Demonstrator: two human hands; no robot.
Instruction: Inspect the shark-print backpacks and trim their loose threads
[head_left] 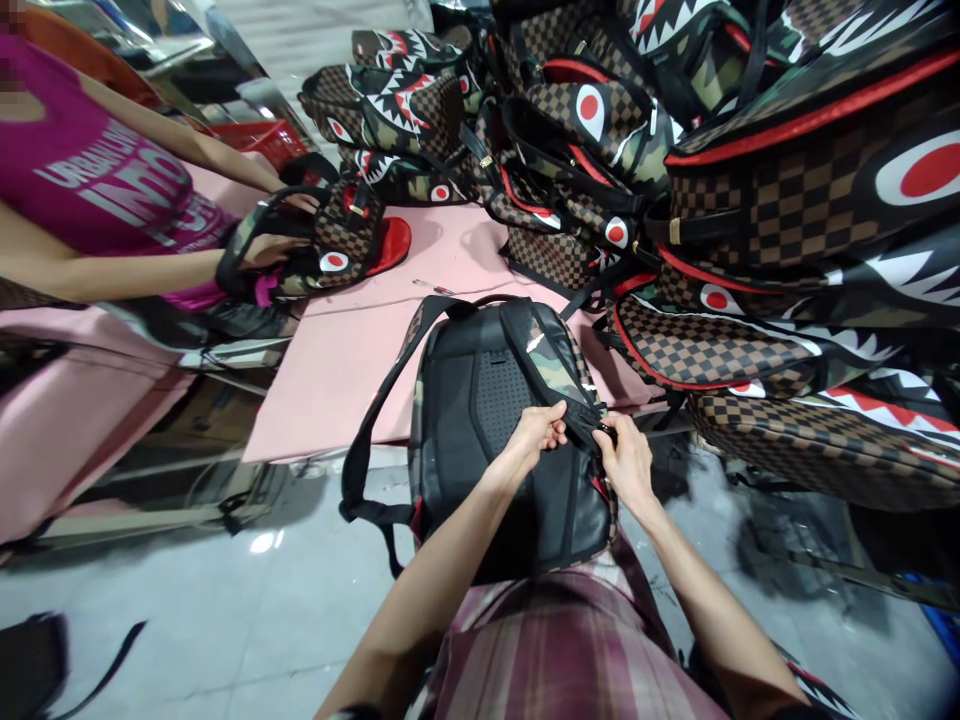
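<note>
Left hand point(538, 432), grip closed on a black shoulder strap point(579, 418), right hand point(630, 465) pinching a small dark piece point(609, 432), shape unclear, backpack point(450, 420) partly hidden by left forearm point(457, 530).

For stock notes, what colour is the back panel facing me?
The back panel is black, head view best.

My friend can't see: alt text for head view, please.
A person's left hand pinches a backpack's shoulder strap, right hand at its edge, at a pink table. Shark-faced checkered backpacks pile beyond; a co-worker handles another backpack at left.
</note>
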